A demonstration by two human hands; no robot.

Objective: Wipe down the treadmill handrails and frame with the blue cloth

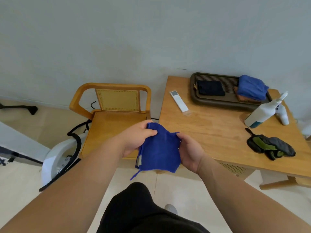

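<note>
A blue cloth hangs between both hands in front of me, above the floor and the chair's front edge. My left hand pinches its upper left corner. My right hand grips its right edge, fingers curled behind the fabric. A small tag and a loose loop dangle from the cloth's lower left corner. A white and dark frame at the far left edge may be part of the treadmill; I cannot tell for sure.
A wooden chair stands against the wall. To its right a wooden table carries a dark tray with another blue cloth, a white remote, a spray bottle and dark gloves. A white device with black cables sits left.
</note>
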